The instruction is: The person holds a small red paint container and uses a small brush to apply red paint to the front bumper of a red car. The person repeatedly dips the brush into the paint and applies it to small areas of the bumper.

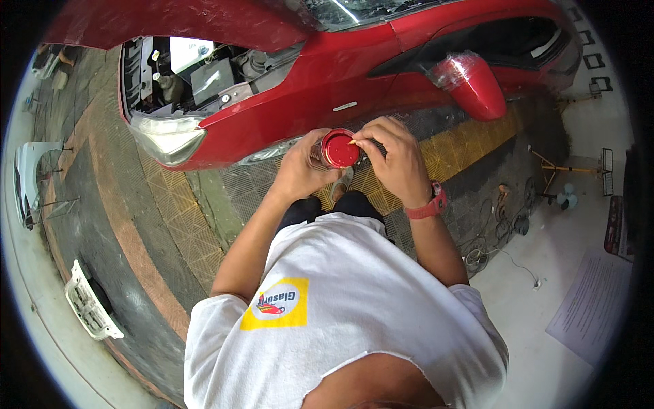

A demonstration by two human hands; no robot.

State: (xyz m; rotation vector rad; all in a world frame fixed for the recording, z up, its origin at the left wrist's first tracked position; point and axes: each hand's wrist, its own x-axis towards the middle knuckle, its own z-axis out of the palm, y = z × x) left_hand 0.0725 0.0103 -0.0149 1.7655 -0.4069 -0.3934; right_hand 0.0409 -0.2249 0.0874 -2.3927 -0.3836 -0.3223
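A red car, its hood raised over the engine bay, fills the far side of the workshop before me. Facing it stands a person in a white T-shirt, beyond whose right arm a red side mirror projects, wrapped partly in clear film. Of the hands, the left grips a small cup of red paint, held up between person and fender; the right, wearing a red wristwatch, pinches a slim pale stick at the cup's rim, its dipping unclear.
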